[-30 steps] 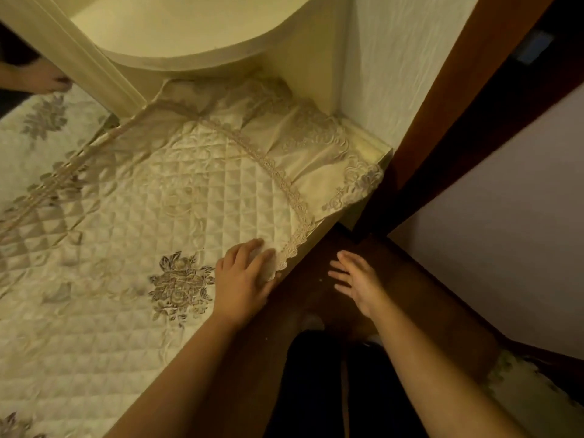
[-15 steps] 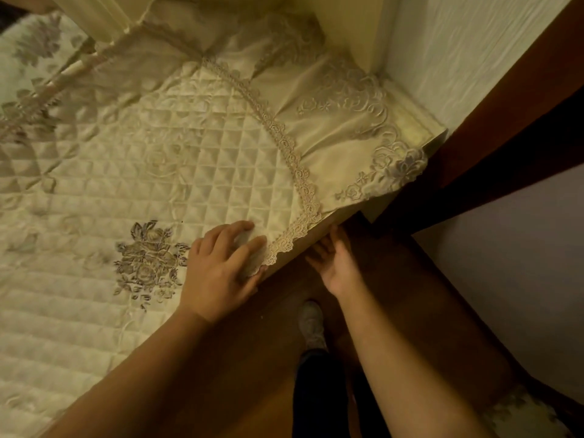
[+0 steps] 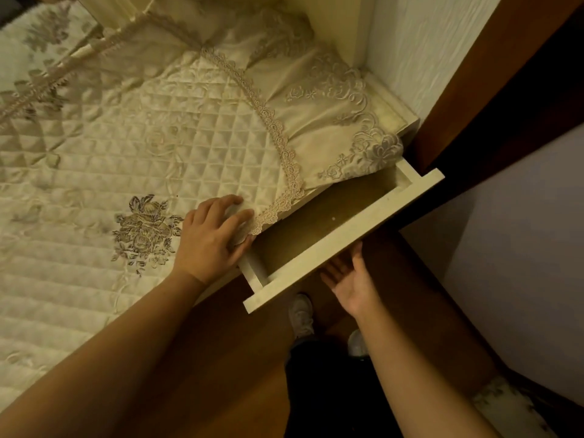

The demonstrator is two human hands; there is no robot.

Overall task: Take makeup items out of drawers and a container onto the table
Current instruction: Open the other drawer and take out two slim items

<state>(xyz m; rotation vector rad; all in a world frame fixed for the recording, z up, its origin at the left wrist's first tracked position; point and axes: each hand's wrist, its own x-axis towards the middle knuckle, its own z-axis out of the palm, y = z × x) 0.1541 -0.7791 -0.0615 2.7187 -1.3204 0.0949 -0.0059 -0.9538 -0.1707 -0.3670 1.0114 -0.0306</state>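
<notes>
The drawer (image 3: 319, 229) stands pulled out from under the table edge, running diagonally from the lower centre of the frame up toward the right; the part of its inside that shows is bare brownish board, and no makeup items can be made out in it. The left hand (image 3: 212, 239) lies palm down on the quilted cream tablecloth (image 3: 132, 147) at the table's edge, fingers loosely spread, with the thumb and forefinger pressing the lace trim (image 3: 268, 216) where it hangs just over the drawer's near corner. The right hand (image 3: 354, 281) is open, palm turned up, fingers extended and slightly apart, under and just in front of the drawer front; whether the fingertips touch the panel's underside cannot be told. It holds nothing.

No writing or labels can be read anywhere.

The tablecloth covers the table across the left and centre, with an embroidered flower motif (image 3: 143, 230) left of the left hand and an embroidered lace overlay (image 3: 331, 131) toward the upper right. A white textured wall (image 3: 420, 42) rises at upper right, beside dark wood trim. Below, a wooden floor (image 3: 227, 358), dark trousers and pale shoes show.
</notes>
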